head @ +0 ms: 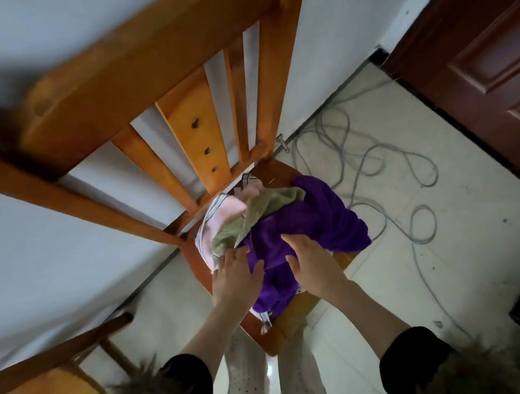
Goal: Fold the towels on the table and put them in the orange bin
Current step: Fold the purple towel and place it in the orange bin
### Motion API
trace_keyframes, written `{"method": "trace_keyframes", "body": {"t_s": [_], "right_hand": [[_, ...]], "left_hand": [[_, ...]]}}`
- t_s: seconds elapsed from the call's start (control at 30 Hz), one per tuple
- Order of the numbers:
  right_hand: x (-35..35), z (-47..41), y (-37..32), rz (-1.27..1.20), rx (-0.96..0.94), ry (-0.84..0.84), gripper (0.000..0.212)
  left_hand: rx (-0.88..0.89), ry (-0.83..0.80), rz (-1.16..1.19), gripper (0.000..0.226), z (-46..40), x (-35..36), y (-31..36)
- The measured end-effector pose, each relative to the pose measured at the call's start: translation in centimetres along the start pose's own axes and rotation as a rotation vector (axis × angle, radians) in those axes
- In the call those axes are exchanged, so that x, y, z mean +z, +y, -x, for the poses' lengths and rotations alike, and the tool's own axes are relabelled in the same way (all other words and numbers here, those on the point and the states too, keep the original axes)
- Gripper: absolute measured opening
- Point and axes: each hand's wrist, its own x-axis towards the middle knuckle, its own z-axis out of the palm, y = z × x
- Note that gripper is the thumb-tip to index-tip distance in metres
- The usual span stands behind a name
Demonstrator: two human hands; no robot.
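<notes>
Two bare arms reached down, and the left hand (234,274) and right hand (310,264) lay flat, fingers straight, on the purple towel (317,219) on the chair (300,313).

Deep purple plush towel (308,223) on top of heap. Olive-green terry towel (263,209) beside it. Pale pink towel (224,214) with a white, dark-striped border. Orange-brown varnished wooden chair (197,132). Grey looping cable (376,161) on off-white tiled floor (471,202). Dark reddish-brown panelled door (496,66). White trousers with small dark dots (247,387). Black sleeves (408,352).
</notes>
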Motion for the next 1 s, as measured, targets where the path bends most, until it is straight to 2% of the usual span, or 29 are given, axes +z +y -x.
{"method": "trace_keyframes", "body": {"t_s": [0.07, 0.13, 0.27, 0.37, 0.53, 0.6, 0.7, 0.83, 1.0], "right_hand": [[0.6, -0.9, 0.7, -0.015, -0.004, -0.020, 0.046], [1.0, -1.6, 1.2, -0.014, -0.023, -0.027, 0.046], [1.2, -2.4, 1.6, -0.026, -0.058, -0.056, 0.045], [0.3, -2.6, 1.4, -0.042, -0.078, -0.068, 0.043], [-2.8, -2.0, -0.2, 0.046, -0.203, -0.078, 0.053], [-4.0, -1.4, -0.7, 0.124, -0.309, -0.110, 0.042], [-5.5, 0.3, -0.5, 0.056, -0.370, -0.087, 0.022], [-8.6, 3.4, 1.0, -0.054, -0.350, 0.033, 0.021], [-13.5, 7.0, 2.0, -0.088, -0.345, 0.138, 0.017]], "left_hand": [[-0.095, -0.052, -0.077, 0.063, -1.0, 1.0, 0.3], [-0.184, -0.089, -0.133, 0.067, -1.8, 1.6, 0.7], [-0.237, -0.040, -0.147, 0.038, -2.6, 1.6, 1.2], [-0.147, 0.016, -0.050, 0.031, -1.7, 0.5, 1.4], [0.140, 0.069, 0.109, 0.023, 3.0, -2.5, 2.7], [0.199, 0.136, 0.160, 0.022, 4.9, -3.9, 3.8], [0.207, 0.141, 0.227, 0.020, 7.1, -5.7, 5.7], [0.208, 0.163, 0.275, 0.019, 9.9, -7.7, 7.6], [0.171, 0.353, 0.327, 0.021, 14.6, -10.1, 10.2]]}}
